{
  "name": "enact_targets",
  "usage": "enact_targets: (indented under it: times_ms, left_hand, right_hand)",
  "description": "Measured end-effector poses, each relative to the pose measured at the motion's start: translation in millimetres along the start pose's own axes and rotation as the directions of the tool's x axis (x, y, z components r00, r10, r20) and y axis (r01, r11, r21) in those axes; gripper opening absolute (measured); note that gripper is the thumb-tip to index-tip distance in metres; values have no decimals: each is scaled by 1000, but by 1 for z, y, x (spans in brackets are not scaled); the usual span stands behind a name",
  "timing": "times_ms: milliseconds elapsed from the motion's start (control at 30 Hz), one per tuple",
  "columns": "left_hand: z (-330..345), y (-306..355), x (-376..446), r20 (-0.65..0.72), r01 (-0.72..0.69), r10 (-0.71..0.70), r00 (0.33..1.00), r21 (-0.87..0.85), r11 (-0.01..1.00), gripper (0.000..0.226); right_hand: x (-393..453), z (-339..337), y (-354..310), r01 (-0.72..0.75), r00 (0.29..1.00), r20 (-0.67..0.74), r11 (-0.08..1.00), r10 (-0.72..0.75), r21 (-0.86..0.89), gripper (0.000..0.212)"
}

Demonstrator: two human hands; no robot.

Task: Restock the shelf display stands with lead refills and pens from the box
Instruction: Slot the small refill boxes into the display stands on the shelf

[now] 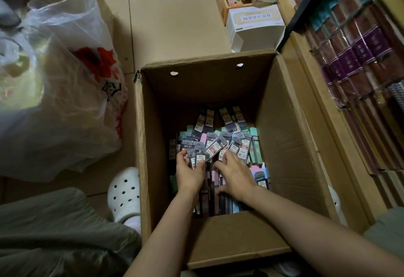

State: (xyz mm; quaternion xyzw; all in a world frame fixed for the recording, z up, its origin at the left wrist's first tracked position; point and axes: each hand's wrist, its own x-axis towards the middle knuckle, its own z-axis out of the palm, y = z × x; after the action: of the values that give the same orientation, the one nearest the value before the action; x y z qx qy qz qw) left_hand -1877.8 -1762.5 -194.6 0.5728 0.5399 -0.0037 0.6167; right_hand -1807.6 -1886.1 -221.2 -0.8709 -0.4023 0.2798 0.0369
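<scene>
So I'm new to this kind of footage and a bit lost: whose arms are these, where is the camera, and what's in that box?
The camera sits on a person's head, looking down at their own arms. Both reach into an open cardboard box standing on a tiled floor. Inside lie small packs of lead refills over pastel pen boxes. The left hand grips a few refill packs; the right hand rests spread on the pile. A plastic bag lies to the left, shelves of stock to the right.

A crumpled translucent plastic bag with red print (pixel 65 84) slumps on the beige tiled floor (pixel 170 14). A white perforated clog (pixel 124 193) stands near it; a small white carton (pixel 255 27) sits beyond.
</scene>
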Motion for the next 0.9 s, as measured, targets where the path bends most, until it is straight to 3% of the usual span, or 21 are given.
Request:
enact_targets:
  times_ms: [133,233,367,467,567,667,800,900]
  left_hand:
    - [-3,8,-5,21,-36,36,999,-17,999,50]
    - [-3,25,-18,65,-100,102,993,-30,995,46]
    - [-2,67,-40,177,-192,205,963,-91,977,43]
    - [1,111,-68,253,-301,334,908,-160,940,38]
    - [11,164,-109,349,-420,467,813,-204,884,39]
    - [30,216,-156,468,-501,561,683,-259,826,35]
    - [63,272,-223,589,-585,638,496,-316,747,37]
    - [85,300,-265,653,-578,646,395,-370,728,37]
  right_hand:
    - [-9,-11,-4,84,987,119,979,-108,188,55]
    - [-20,-36,-3,12,987,144,919,-75,394,35]
    - [-46,-100,6,-14,995,-84,888,59,460,19]
    - [-76,-177,17,-20,952,-270,907,146,421,24]
    - [-119,-260,26,-27,869,-455,935,196,353,22]
    - [-173,-327,29,-16,741,-627,940,240,341,24]
    - [-246,-378,36,55,583,-740,892,336,449,28]
    - [-289,-401,50,-1,488,-792,908,366,419,29]
